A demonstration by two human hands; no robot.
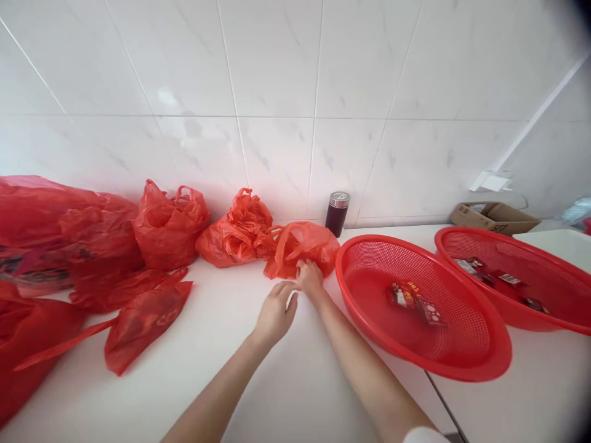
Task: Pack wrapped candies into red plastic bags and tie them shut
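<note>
My right hand [309, 276] rests on the front of a small red plastic bag [302, 245] on the white counter, fingers curled into its plastic. My left hand [276, 312] hovers just left of it with fingers loosely spread, holding nothing. A red mesh basket [369, 320] sits right beside the bag with a few small red packets [415, 301] in it.
Several more red plastic bags [168, 224] lie along the tiled wall to the left. A dark cup with a metal lid [337, 213] stands behind the bag. A second red basket [554, 314] with packets and a cardboard box [494, 216] are at the right.
</note>
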